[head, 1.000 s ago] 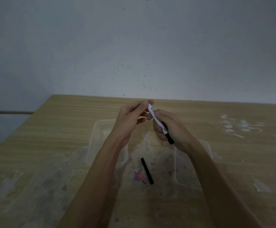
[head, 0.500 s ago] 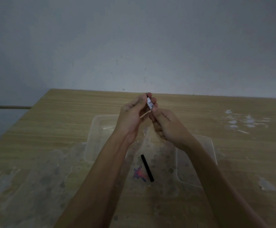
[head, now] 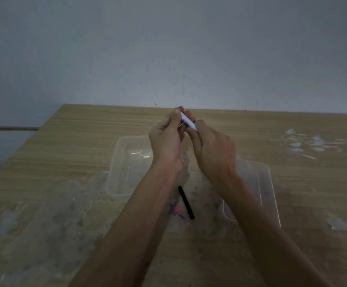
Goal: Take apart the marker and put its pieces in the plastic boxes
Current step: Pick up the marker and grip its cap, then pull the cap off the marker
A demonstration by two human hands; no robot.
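Observation:
Both hands hold a white marker body (head: 188,122) above the table's middle. My left hand (head: 167,139) pinches its far end with thumb and fingertips. My right hand (head: 213,151) wraps around the near part, which hides most of the barrel. A thin black stick-shaped marker piece (head: 186,202) lies on the table between my forearms. A clear plastic box (head: 120,162) sits under my left wrist, and a second clear plastic box (head: 268,189) lies beneath my right forearm. I cannot see anything inside either box.
The wooden table (head: 75,204) has pale worn patches and a red-blue scribble (head: 176,210) next to the black piece. White flecks (head: 313,143) mark the far right. A grey wall (head: 168,48) stands right behind the table's far edge.
The marker's black lower end showed below my right hand a second ago; my right hand has closed over the barrel. Both hands rose slightly and only the white end shows.

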